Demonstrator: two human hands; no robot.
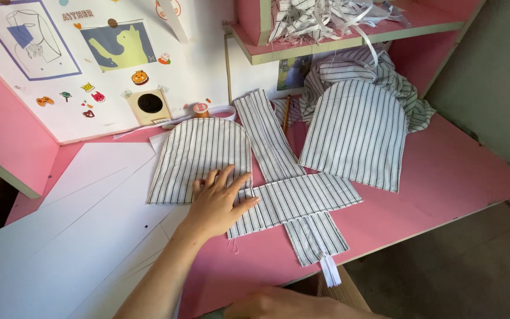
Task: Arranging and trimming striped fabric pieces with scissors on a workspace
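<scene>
My left hand (218, 204) lies flat, fingers spread wide and gripping nothing, with the palm pressing on the lower right corner of a dome-shaped striped fabric piece (199, 158) and the fingertips reaching onto the end of a horizontal striped strip (295, 201). That dome piece sits on the pink counter (444, 177), its rounded top pointing away from me and its left edge overlapping large white paper sheets (72, 224). The horizontal strip crosses over a long striped strip (273, 147) that runs from near the back of the counter down toward me, ending close to the front edge, where a small white tab (330, 270) hangs from it. To the right, well apart from my hand, lies a second dome-shaped striped piece (355, 133), with a rumpled heap of the same striped cloth (373, 68) behind it. My right hand (284, 304) shows only at the bottom edge (just knuckles, so I cannot tell whether it is open or closed). Behind the first dome piece stands a small thread spool (200, 110), beside a white board (119, 71) covered with drawings and stickers. Above, a pink shelf (349, 41) carries a tangle of cloth scraps (320, 18)
</scene>
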